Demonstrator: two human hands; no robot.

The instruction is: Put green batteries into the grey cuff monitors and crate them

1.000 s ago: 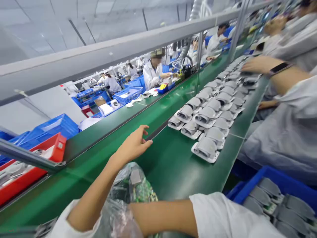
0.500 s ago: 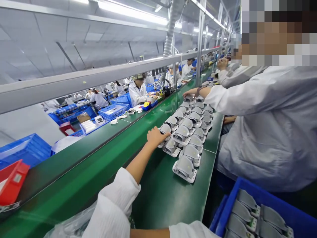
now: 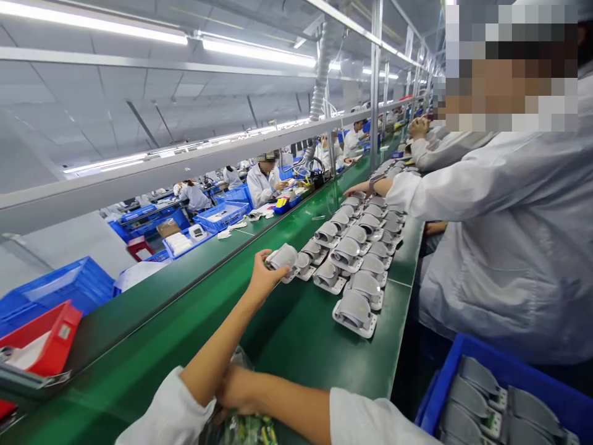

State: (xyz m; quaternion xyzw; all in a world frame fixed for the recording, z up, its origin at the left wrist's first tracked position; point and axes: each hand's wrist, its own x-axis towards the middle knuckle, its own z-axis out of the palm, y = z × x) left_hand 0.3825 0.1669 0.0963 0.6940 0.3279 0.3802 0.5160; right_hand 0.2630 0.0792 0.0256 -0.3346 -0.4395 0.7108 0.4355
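My left hand (image 3: 263, 276) is stretched out over the green conveyor belt (image 3: 301, 346), its fingers closed round a grey-and-white moulded unit (image 3: 283, 256) held just above the belt. That unit sits at the near left end of the rows of like units (image 3: 359, 244). My right hand (image 3: 235, 388) lies low at the bottom, tucked behind my left forearm, against a clear plastic bag of green circuit boards (image 3: 248, 428). Its fingers are hidden.
A co-worker in a white coat (image 3: 504, 247) stands close on the right, one hand (image 3: 365, 187) on the far units. A blue crate (image 3: 491, 371) of grey units sits at bottom right. A red tray (image 3: 44, 346) and blue crates (image 3: 60, 287) are at left.
My left hand went forward along the belt, closed on the nearest left unit and lifted it back off its row. My right hand came in under my left forearm.
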